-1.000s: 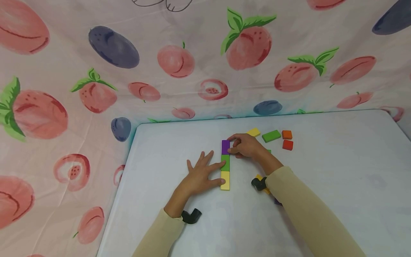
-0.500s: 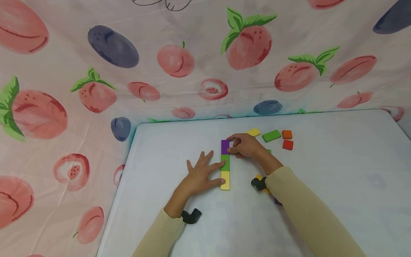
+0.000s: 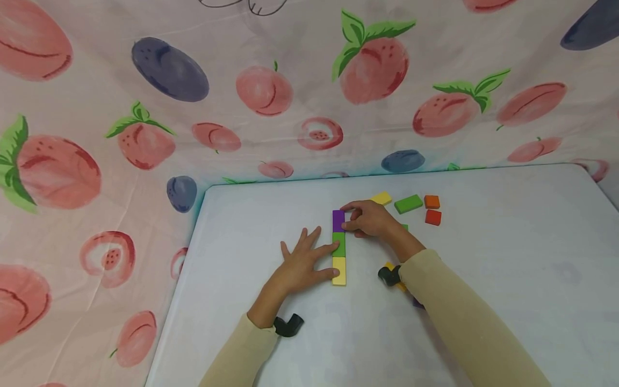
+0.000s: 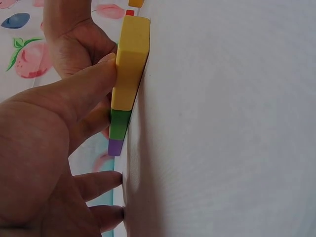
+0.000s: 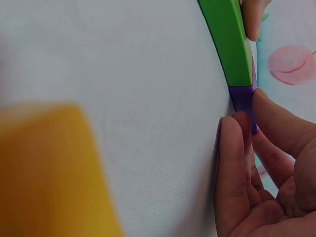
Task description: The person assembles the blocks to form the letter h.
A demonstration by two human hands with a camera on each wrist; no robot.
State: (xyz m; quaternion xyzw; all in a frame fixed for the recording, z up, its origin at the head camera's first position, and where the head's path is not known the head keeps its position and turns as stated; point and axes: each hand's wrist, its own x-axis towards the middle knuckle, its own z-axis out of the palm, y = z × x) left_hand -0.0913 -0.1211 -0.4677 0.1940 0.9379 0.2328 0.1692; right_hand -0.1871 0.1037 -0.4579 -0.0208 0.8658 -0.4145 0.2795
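A yellow block (image 3: 341, 262), a green block (image 3: 340, 239) and a purple block (image 3: 338, 220) lie end to end in a straight row on the white table. From the left, my left hand (image 3: 300, 265) reaches in with fingers spread; its thumb touches the yellow block and its index finger the green one. In the left wrist view the yellow block (image 4: 132, 64) is closest. My right hand (image 3: 371, 219) pinches the purple block at the far end, index finger at its far edge and thumb on its near right. The right wrist view shows the purple block (image 5: 242, 98) touching the green block (image 5: 228, 44).
Behind the right hand lie a yellow block (image 3: 382, 198), a green block (image 3: 408, 204), an orange block (image 3: 432, 202) and a red block (image 3: 433, 217). Partly hidden blocks sit under the right forearm, one of them orange-yellow (image 3: 402, 287). Fruit-printed cloth (image 3: 275, 145) borders the table.
The row has shifted very slightly to the left at its purple end, the right hand's fingers moving with it. The left hand stays in place.
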